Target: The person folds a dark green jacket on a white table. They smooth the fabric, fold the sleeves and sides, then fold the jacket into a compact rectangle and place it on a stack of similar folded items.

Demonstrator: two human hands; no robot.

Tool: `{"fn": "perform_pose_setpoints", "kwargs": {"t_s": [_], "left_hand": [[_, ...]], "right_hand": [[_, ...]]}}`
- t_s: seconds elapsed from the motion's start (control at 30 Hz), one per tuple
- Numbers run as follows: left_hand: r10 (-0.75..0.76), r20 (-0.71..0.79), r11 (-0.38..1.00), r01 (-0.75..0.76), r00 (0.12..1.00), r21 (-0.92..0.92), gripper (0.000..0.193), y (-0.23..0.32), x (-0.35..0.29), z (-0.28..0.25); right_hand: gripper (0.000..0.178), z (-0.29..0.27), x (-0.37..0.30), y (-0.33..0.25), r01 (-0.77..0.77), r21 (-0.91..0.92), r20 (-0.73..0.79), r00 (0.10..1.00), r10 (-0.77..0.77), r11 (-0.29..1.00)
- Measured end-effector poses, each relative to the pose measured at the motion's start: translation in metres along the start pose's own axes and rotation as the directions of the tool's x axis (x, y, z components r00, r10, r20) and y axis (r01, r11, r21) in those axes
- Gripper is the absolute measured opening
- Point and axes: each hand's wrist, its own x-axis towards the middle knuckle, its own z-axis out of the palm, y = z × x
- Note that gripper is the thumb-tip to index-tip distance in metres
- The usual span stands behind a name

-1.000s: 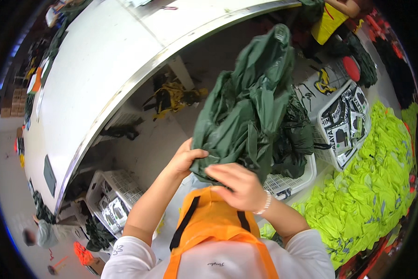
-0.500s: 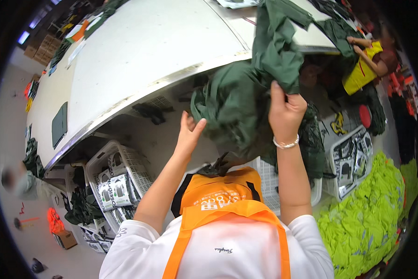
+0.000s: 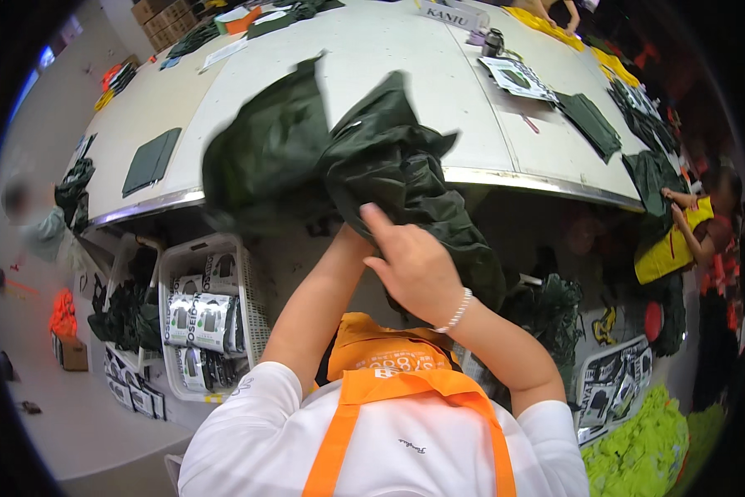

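Note:
A dark green garment [image 3: 401, 170] of thin, rain-gear-like fabric is in front of me, partly over the table's near edge. One wide part of it spreads out to the left, blurred by motion; another part hangs down on the right. My left hand [image 3: 354, 240] reaches under the fabric, and its fingers are hidden there. Crossing over near my left wrist, my right hand [image 3: 418, 269] lies against the garment with forefinger and thumb stretched apart. A white bracelet circles my right wrist.
On the white table [image 3: 306, 50] lie a folded green piece [image 3: 152, 161], a flat package [image 3: 517, 79] and a dark bottle [image 3: 493, 41]. White baskets [image 3: 256, 311] of packages stand below. A bright yellow-green pile [image 3: 642, 447] is at lower right. A co-worker [image 3: 704, 224] handles green fabric at right.
The garment has swung left and up onto the table's edge. My right hand has moved left and down and loosened from its grip; my left hand has gone under the fabric. The view has shifted.

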Motion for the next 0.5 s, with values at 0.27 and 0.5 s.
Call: {"fn": "perform_pose_setpoints", "kwargs": {"t_s": [0.27,0.5], "left_hand": [[0.093,-0.493,0.741,0.271,0.865,0.614,0.043,-0.009,-0.013,-0.129],[0.431,-0.630,0.281,0.567,0.646,0.774,0.035,0.047,-0.079,-0.208]], "right_hand": [[0.079,-0.086,0.036,0.084,-0.087,0.197,-0.186,0.975,0.124,0.977],[0.027,-0.086,0.033,0.152,-0.221,0.499,-0.010,0.965,0.261,0.838]]}}
